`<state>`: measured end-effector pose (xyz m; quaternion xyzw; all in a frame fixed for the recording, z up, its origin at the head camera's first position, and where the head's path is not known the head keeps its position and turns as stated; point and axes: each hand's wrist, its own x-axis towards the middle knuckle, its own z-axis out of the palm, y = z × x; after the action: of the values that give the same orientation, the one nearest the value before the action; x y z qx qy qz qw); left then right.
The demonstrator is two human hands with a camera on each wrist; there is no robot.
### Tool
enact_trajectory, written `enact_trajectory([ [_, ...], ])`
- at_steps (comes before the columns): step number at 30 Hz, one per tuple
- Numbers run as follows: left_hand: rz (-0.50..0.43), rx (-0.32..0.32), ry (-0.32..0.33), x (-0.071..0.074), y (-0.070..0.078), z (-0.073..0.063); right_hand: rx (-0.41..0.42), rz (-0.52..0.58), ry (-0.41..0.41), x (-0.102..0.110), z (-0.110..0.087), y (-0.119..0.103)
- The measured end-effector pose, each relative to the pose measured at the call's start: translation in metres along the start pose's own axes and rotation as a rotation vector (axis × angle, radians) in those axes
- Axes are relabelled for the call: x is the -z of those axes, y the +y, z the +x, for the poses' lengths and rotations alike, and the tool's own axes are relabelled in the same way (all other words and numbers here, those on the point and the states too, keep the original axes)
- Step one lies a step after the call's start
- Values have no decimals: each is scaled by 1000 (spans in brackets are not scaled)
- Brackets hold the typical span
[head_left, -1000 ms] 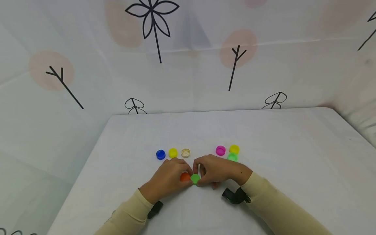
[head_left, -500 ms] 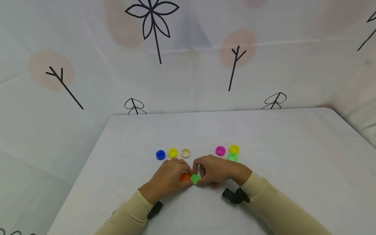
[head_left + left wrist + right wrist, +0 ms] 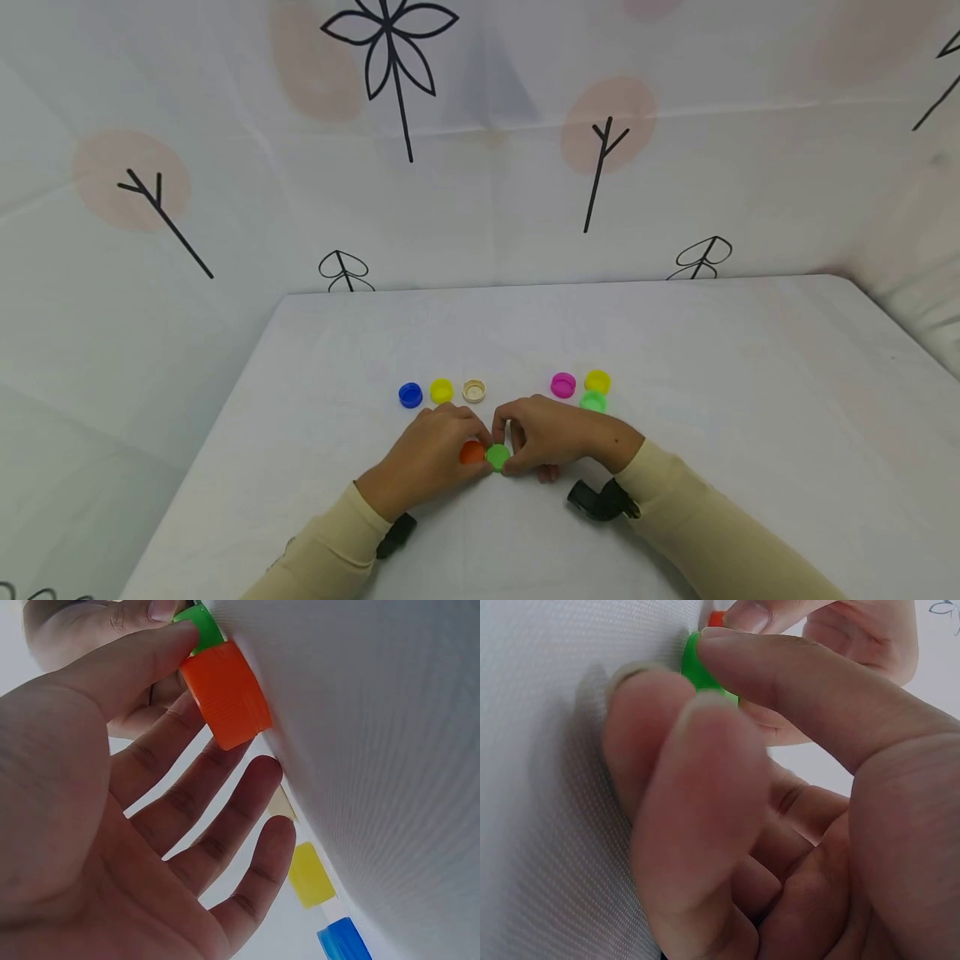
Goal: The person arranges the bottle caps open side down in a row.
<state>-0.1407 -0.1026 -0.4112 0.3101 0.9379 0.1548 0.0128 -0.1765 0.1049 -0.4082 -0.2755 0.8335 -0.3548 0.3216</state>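
Note:
My left hand [image 3: 431, 454] pinches an orange bottle cap [image 3: 472, 452] between thumb and index finger; its other fingers spread behind the cap in the left wrist view. Side by side with it on the white cloth sits a green bottle cap [image 3: 498, 457], closed top up. The thumb and index finger of my right hand [image 3: 551, 433] pinch that green cap from its near and far sides. The left wrist view shows the orange cap [image 3: 227, 696] taller than the green cap [image 3: 201, 628]. Fingers partly cover the green cap [image 3: 697, 667] in the right wrist view.
Beyond the left hand, a blue cap [image 3: 410, 395], a yellow cap [image 3: 442, 391] and a beige cap [image 3: 474, 391] lie in a row. Behind the right hand are a magenta cap [image 3: 563, 385], another yellow cap [image 3: 597, 382] and a light green cap [image 3: 593, 402].

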Motion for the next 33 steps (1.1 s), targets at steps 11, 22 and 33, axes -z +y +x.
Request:
enact_trajectory([
  [11, -78, 29, -68, 10, -5, 1, 1, -1, 30, 5, -4, -2],
  [22, -58, 137, 181, 32, -18, -1, 66, -32, 168, 7, -1, -5],
  [33, -29, 329, 183, 34, -42, -1, 135, -47, 355, 8, 2, -11],
])
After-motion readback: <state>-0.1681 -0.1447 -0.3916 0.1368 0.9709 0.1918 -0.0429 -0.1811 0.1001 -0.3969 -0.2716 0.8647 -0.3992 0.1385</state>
